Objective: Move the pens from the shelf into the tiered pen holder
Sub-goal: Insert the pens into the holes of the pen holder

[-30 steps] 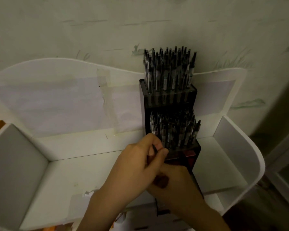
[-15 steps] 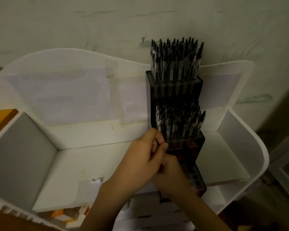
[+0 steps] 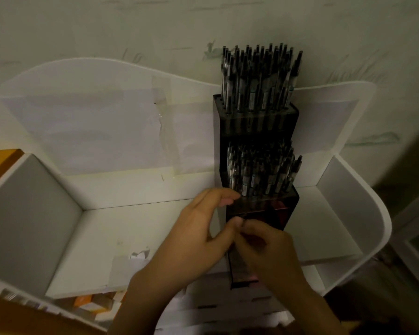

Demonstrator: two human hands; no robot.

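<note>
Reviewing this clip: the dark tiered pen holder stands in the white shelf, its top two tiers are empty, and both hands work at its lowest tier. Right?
Not quite. The head view shows the top two tiers of the dark tiered pen holder packed with upright pens, not empty. The rest holds: it stands in the white shelf, and the left hand and right hand work at its lowest tier.

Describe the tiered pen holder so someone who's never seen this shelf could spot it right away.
Start at the white shelf against the wall. Right of its centre stands the tiered pen holder, the only dark thing there: a stepped black block with two upper tiers packed with upright pens.
</note>
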